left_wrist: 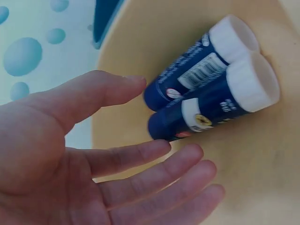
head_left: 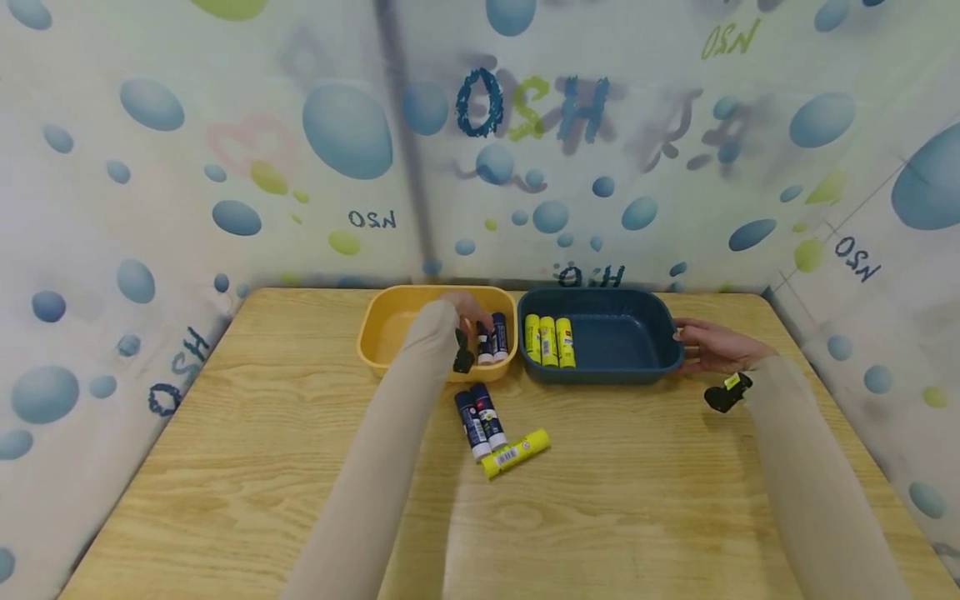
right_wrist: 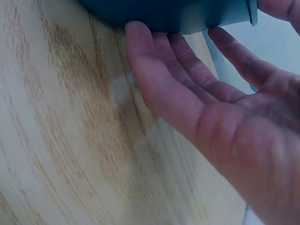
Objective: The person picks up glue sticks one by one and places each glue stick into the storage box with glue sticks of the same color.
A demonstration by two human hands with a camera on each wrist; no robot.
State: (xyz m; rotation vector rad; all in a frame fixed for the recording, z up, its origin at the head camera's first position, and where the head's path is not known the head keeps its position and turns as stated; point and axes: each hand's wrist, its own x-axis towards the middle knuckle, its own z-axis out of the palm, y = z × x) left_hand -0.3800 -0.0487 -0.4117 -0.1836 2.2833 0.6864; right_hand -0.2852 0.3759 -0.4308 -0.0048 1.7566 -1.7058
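Observation:
My left hand reaches into the right side of the yellow plastic basin. In the left wrist view its thumb and fingers are spread around the near ends of two navy glue sticks with white caps, the upper glue stick and the lower glue stick. These lie side by side on the basin floor, the thumb tip close to the upper one. My right hand touches the outer right end of the blue basin; in the right wrist view its extended fingertips rest against the basin wall.
Three yellow glue sticks lie in a row at the blue basin's left end. In front of the basins, two navy glue sticks and a yellow glue stick lie on the wooden table. A patterned curtain hangs behind.

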